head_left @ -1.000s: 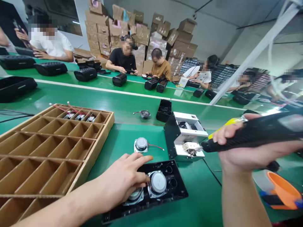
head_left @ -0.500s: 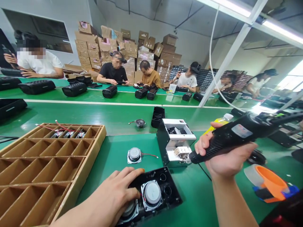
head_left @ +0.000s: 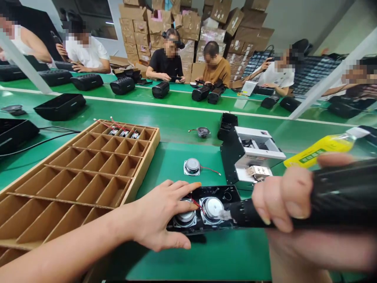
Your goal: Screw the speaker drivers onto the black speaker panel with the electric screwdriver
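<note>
My left hand lies across the left end of a black speaker housing, fingers over its far side and thumb along its near side, steadying it. Two silver round speaker drivers sit in the housing: the right driver is in full view, while my fingers partly cover the left driver. In my right hand is a black electric screwdriver, held nearly level. Its clear tip points left, at the near right edge of the right driver; whether it touches a screw I cannot tell. Red wires run between the drivers.
A loose driver with a red lead lies behind the housing, and another driver farther back. The white-and-black screw feeder stands right of them, near a yellow bottle. A divided cardboard tray fills the left. Co-workers sit opposite.
The screwdriver has come from the screw feeder down to the housing, its tip now by the right driver. My left hand's thumb has moved to the near side. The camera view has shifted.
</note>
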Demonstrator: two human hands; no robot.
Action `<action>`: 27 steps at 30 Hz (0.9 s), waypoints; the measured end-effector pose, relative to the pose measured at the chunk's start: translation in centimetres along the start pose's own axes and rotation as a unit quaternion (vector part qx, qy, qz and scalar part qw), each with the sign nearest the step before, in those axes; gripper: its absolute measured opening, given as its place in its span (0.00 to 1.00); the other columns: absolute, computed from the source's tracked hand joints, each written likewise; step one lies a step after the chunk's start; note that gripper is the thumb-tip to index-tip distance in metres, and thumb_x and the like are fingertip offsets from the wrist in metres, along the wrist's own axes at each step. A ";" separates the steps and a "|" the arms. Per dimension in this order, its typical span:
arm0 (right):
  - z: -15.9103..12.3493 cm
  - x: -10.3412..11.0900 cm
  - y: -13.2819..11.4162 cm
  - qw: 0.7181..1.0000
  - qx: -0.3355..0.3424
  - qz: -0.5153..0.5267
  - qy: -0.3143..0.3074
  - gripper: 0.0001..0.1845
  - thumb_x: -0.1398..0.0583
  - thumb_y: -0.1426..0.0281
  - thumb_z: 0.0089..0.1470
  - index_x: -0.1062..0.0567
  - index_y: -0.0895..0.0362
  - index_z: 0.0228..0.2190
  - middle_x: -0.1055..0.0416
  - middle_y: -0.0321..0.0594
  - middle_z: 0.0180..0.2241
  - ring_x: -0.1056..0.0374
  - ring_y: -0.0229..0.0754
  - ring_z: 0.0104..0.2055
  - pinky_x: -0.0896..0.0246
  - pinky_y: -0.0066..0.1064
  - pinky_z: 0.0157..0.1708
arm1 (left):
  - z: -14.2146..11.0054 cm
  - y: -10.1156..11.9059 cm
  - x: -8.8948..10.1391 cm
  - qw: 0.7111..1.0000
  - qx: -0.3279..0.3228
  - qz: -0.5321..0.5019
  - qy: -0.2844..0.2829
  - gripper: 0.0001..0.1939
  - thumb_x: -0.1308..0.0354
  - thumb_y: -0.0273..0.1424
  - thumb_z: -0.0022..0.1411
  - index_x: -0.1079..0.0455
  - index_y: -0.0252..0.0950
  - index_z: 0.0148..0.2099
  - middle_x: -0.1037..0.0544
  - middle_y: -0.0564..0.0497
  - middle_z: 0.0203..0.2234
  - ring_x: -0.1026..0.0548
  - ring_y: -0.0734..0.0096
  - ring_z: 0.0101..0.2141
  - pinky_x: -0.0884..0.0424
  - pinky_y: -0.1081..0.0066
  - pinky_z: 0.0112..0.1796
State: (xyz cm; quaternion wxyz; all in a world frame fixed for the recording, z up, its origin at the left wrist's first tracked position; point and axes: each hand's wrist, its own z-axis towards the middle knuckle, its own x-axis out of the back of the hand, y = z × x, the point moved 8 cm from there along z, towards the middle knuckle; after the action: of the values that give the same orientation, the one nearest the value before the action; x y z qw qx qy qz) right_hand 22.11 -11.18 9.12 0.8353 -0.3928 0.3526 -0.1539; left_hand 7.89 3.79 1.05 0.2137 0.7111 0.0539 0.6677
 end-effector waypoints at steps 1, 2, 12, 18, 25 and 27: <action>-0.4 -1.1 0.9 0.999 0.002 0.016 -0.027 0.28 0.39 0.39 0.58 0.19 0.44 0.47 0.36 0.30 0.19 0.43 0.36 0.13 0.42 0.30 0.13 | 0.0 0.1 0.0 1.000 -0.002 0.001 0.003 0.38 0.33 0.55 0.61 0.27 0.40 0.65 0.43 0.36 0.74 0.33 0.31 0.65 0.31 0.39 0.58; -0.8 -2.1 1.8 0.998 -0.001 0.029 -0.047 0.28 0.40 0.39 0.59 0.19 0.45 0.48 0.34 0.32 0.20 0.41 0.36 0.14 0.41 0.29 0.14 | 0.0 0.1 0.1 1.000 -0.003 0.003 0.007 0.37 0.32 0.54 0.61 0.27 0.40 0.65 0.43 0.36 0.74 0.33 0.31 0.65 0.30 0.40 0.57; -1.7 -3.1 5.7 0.994 -0.042 0.051 -0.093 0.36 0.43 0.35 0.59 0.20 0.48 0.51 0.28 0.35 0.24 0.35 0.39 0.17 0.39 0.29 0.16 | 0.0 0.3 0.0 1.000 -0.011 0.015 0.013 0.33 0.34 0.52 0.62 0.25 0.38 0.62 0.40 0.38 0.72 0.28 0.36 0.60 0.28 0.43 0.53; -1.9 -3.0 6.7 0.990 -0.069 0.072 -0.098 0.38 0.44 0.33 0.58 0.21 0.48 0.51 0.27 0.36 0.25 0.33 0.39 0.19 0.36 0.30 0.18 | 0.1 0.3 0.1 1.000 -0.011 0.015 0.019 0.33 0.33 0.52 0.61 0.25 0.39 0.61 0.39 0.39 0.72 0.28 0.38 0.59 0.28 0.45 0.53; -1.9 -3.5 6.8 0.991 -0.065 0.070 -0.091 0.40 0.46 0.30 0.56 0.19 0.47 0.49 0.28 0.35 0.23 0.33 0.38 0.18 0.35 0.28 0.18 | 0.1 0.0 -0.2 1.000 -0.005 0.004 0.020 0.34 0.34 0.52 0.60 0.25 0.39 0.62 0.40 0.38 0.72 0.29 0.38 0.60 0.29 0.42 0.54; -2.0 -3.7 6.8 0.991 -0.068 0.068 -0.098 0.39 0.46 0.31 0.57 0.19 0.46 0.49 0.28 0.35 0.23 0.33 0.38 0.19 0.35 0.28 0.19 | 0.0 0.0 -0.2 1.000 -0.004 0.001 0.023 0.34 0.34 0.52 0.59 0.25 0.40 0.63 0.41 0.39 0.73 0.28 0.38 0.60 0.29 0.42 0.54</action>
State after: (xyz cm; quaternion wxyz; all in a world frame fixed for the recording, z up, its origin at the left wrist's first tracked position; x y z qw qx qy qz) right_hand 17.93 -5.91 4.72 0.8458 -0.4366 0.3047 -0.0331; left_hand 7.90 3.73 0.89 0.2143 0.6946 0.0553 0.6845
